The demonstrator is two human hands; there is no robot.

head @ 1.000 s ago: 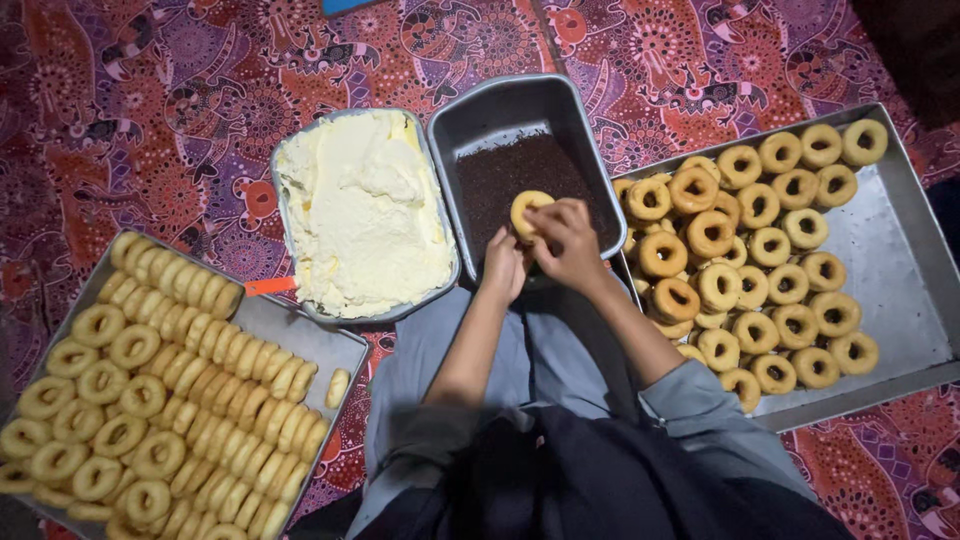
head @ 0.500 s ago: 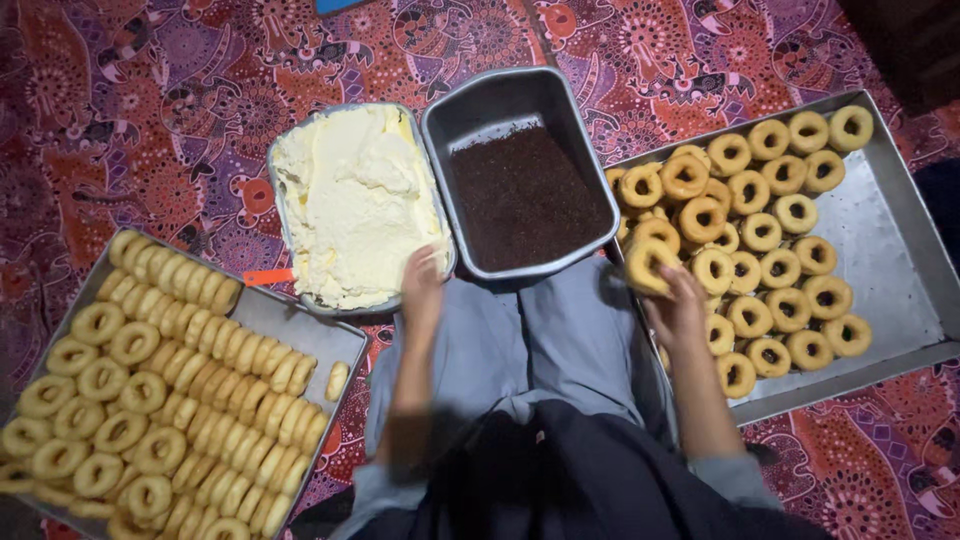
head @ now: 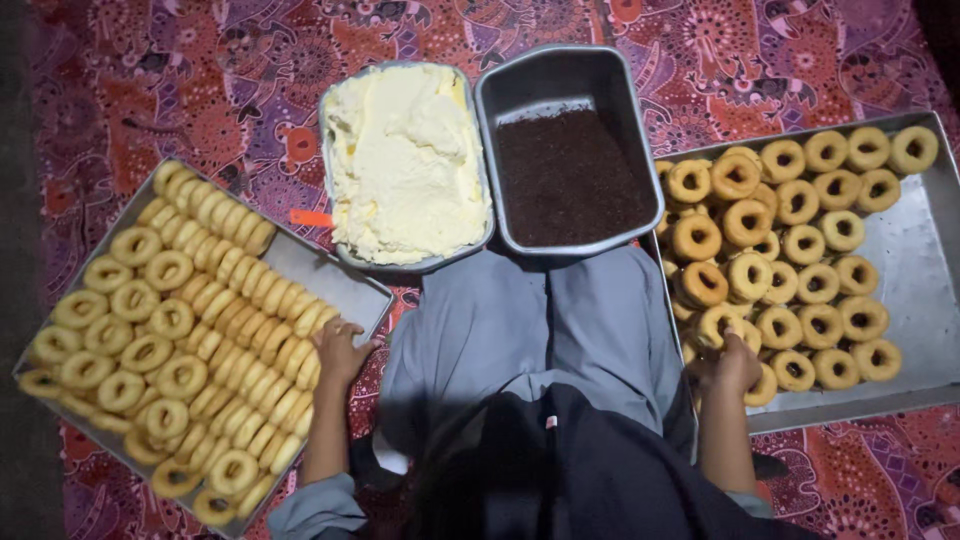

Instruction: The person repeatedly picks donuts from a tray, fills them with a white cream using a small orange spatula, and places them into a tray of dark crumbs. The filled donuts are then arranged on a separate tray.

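My left hand [head: 340, 350] rests with fingers apart on the near corner of the left metal tray [head: 330, 275], touching the upright rows of plain ring donuts [head: 240, 300]. My right hand [head: 735, 368] sits on the near left part of the right metal tray [head: 930, 260], fingers closed on a filled donut [head: 720, 323] among the finished donuts [head: 810, 250]. Between the trays stand a tub of pale cream [head: 405, 150] and a grey pan [head: 560, 80] of dark chocolate sprinkles [head: 570, 175].
Everything lies on a red and purple patterned cloth [head: 150, 90]. My grey-clad knees [head: 540, 320] fill the gap below the tub and pan. An orange handle [head: 310, 217] pokes out beside the cream tub.
Both hands left the sprinkle pan. The right hand carried a donut to the right tray and lowered it near the front. The left hand swung down to the plain donuts on the left tray.
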